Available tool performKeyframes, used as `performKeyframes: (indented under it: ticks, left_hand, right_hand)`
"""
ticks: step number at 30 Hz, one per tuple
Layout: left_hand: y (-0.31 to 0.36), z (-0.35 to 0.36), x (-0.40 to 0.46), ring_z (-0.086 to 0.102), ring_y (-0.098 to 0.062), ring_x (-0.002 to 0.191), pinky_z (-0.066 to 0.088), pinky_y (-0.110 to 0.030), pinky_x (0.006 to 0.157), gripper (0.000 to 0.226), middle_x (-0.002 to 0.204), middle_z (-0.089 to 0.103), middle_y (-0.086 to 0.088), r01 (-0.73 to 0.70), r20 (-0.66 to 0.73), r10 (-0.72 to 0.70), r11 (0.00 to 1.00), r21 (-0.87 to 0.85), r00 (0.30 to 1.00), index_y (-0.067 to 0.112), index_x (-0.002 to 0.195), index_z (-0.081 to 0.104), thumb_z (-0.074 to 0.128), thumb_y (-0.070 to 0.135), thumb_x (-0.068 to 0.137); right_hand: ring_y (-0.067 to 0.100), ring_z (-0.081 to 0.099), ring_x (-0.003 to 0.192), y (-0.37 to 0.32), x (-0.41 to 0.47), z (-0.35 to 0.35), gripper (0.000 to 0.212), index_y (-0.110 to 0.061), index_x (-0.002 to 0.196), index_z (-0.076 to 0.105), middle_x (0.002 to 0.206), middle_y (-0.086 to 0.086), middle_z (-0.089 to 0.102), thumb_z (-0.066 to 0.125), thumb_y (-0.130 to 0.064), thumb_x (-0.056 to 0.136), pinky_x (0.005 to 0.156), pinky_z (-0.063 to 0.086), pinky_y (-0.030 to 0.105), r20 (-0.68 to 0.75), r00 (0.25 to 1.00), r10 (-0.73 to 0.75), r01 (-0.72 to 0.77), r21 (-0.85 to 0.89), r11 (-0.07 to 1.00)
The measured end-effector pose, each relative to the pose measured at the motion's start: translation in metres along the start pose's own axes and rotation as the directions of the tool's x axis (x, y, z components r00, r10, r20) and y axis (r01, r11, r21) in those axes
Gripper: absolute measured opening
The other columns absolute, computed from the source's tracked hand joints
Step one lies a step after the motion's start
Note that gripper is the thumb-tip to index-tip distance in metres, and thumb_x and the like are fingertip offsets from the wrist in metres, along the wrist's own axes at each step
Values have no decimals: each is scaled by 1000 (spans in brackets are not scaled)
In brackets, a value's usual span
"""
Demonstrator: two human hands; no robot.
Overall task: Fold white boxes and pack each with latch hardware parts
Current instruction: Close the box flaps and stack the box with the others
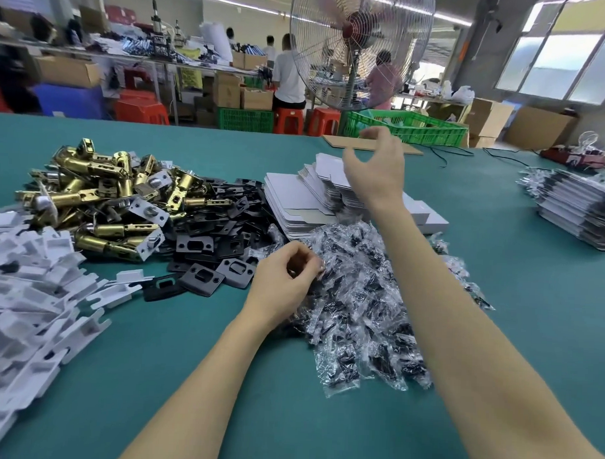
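A stack of flat white box blanks (295, 208) lies at mid-table. My right hand (377, 170) hovers over its far end with fingers spread and curved, holding nothing. In front of the stack spreads a heap of clear bags of black screws (360, 310). My left hand (285, 275) rests at the heap's left edge, its curled fingers and thumb pinching one bag. Left of the bags lies a pile of black strike plates (218, 233), and behind that a pile of brass latch bolts (117, 195).
White folded card inserts (28, 288) cover the table's left edge. A stack of printed flat cartons (583, 208) sits at the right. A cardboard sheet (413, 150) and cables lie at the far edge, with a standing fan (360, 42) and green crates (417, 128) behind. Bare green tabletop (220, 381) is nearest me.
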State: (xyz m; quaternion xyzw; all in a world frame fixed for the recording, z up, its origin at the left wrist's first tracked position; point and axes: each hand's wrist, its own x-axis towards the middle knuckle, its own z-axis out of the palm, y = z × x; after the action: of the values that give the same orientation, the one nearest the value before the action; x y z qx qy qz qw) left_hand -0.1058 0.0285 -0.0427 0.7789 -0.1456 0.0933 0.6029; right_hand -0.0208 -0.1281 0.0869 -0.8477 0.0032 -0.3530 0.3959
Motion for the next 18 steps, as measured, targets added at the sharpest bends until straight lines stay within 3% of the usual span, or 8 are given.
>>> performKeyframes:
  ticks: [2,4,7,9,11,13,18]
  left_hand:
    - [3,-3,0,51,-11,61,44,-23,59,26,70,62,-3,-17,-69,9,992,-124,998,13,81,64,65,30,101]
    - [5,-9,1,47,-15,60,40,-30,56,37,64,54,-4,-62,-241,8,974,-217,970,7,74,59,61,28,104]
    - [5,-21,3,41,-9,49,34,-23,46,49,53,48,4,-65,-481,-120,934,-350,869,9,65,51,49,28,109]
    - [3,-28,5,40,-8,47,34,-22,45,51,51,47,7,-40,-580,-203,925,-378,789,10,64,51,45,30,110]
    - [0,-34,4,42,-10,50,37,-25,49,52,51,48,9,15,-638,-195,961,-276,745,12,64,51,44,33,110]
    - [-2,-40,3,44,-12,52,41,-32,55,51,51,49,8,62,-646,-158,984,-170,747,11,64,53,44,34,109]
    - [-13,-55,-3,43,-12,54,31,-33,54,48,53,47,5,200,-542,-50,955,221,839,17,63,46,47,39,106]
  right_hand:
    - [12,55,104,-34,-22,13,19,-17,109,61,113,0,62,66,-19,91,89,40,21,-44,993,-110,116,143,983]
    - [5,61,88,-57,-45,30,9,-19,99,64,96,-8,67,65,-17,90,79,48,16,7,991,-132,124,286,950]
    - [-9,60,74,-62,-81,63,7,-21,88,68,81,-18,65,63,-16,91,66,44,5,177,984,-31,-41,386,922]
    - [-5,61,74,-47,-107,83,8,-20,89,71,80,-16,67,64,-17,92,72,47,11,299,951,75,-186,363,913]
    - [7,65,83,-29,-128,94,10,-19,90,74,84,-11,71,64,-17,90,84,53,27,369,918,146,-258,273,927]
    - [14,68,90,-20,-135,98,11,-23,89,73,89,-8,74,63,-19,89,91,53,35,401,901,164,-265,210,941]
    - [11,66,87,-18,-132,94,10,-27,85,72,84,-12,72,64,-23,88,91,54,35,435,889,145,-251,199,947]
